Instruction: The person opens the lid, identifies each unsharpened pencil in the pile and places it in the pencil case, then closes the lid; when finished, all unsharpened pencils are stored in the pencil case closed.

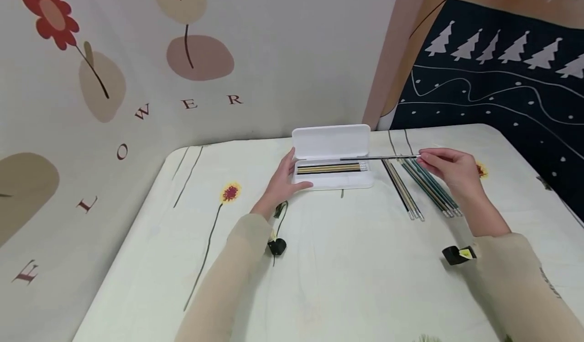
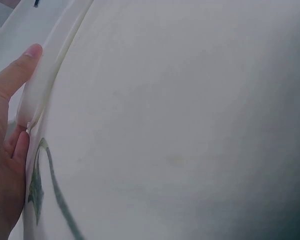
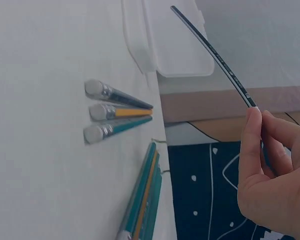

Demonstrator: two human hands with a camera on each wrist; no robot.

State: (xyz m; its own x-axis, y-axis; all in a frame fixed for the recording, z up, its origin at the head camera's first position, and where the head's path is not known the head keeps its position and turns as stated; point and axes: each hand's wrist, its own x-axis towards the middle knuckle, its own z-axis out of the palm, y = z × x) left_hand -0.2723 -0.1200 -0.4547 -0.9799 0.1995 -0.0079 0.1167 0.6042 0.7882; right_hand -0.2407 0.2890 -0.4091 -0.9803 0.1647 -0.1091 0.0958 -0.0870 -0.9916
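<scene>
A white pencil case [image 1: 337, 181] lies with its lid [image 1: 331, 142] raised at the back of the table. Several black and gold pencils [image 1: 329, 168] lie side by side in its tray. My left hand [image 1: 280, 183] holds the case by its left end, thumb over the near rim. Between thumb and fingertips, my right hand [image 1: 456, 172] pinches a dark pencil [image 3: 215, 56] by one end. That pencil points left, above the case. Nearest the right hand on the table are a small group of pencils [image 1: 402, 190] and a larger bundle of mostly green pencils [image 1: 431, 187].
A white cloth with printed flowers covers the table [image 1: 347, 281]. Behind stands a pale printed curtain [image 1: 292, 53], and at the right hangs a dark cloth with white trees [image 1: 493, 88]. Black wrist straps [image 1: 276, 247] show below the sleeves.
</scene>
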